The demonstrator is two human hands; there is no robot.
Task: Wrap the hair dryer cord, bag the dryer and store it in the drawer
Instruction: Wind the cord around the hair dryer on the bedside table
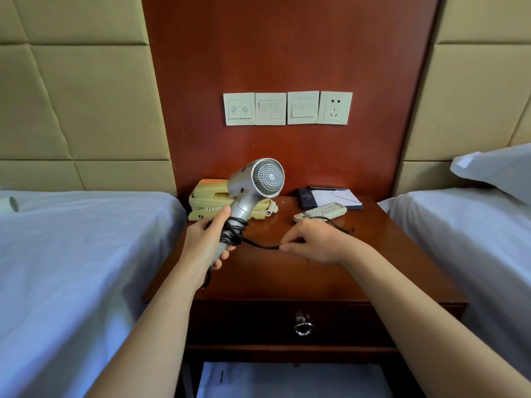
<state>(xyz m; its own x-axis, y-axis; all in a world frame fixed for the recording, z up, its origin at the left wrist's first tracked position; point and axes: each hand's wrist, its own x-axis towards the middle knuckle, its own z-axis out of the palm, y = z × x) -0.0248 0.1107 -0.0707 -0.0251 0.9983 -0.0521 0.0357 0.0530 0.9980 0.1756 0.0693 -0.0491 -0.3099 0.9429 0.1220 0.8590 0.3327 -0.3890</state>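
Left hand (205, 242) gripping hair dryer (253, 185) handle at frame centre; right hand (311, 242) pinching cord (261, 245) over table (287, 271).

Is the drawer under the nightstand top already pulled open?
No, the drawer sits closed, its front flush with the nightstand frame and its ring pull hanging untouched while both hands work above.
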